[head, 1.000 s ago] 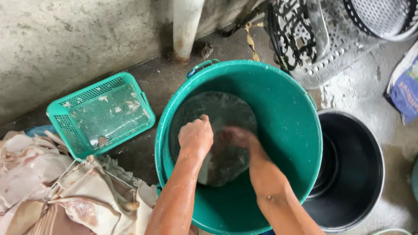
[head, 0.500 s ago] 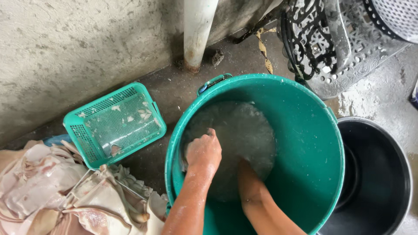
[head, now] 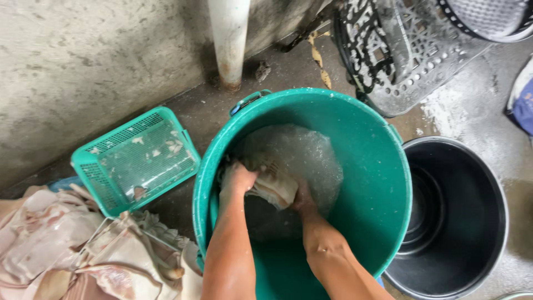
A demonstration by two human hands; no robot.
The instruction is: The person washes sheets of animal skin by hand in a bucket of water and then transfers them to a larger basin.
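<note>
Head view, left hand (head: 237,180) curling closed over a pale wet cloth (head: 273,183), right hand (head: 304,201) gripping the cloth from the other side, fingers partly hidden, both working in soapy water (head: 311,155) inside the green bucket (head: 383,183), green basket (head: 136,158) sitting left, black tub (head: 461,216) standing right

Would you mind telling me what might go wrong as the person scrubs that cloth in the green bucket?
1. Both hands, left hand and right hand, press the pale cloth in foamy water; suds may slop over the green bucket rim onto the wet floor.
2. The heap of pale cloths lies right beside the bucket and could get splashed.
</note>
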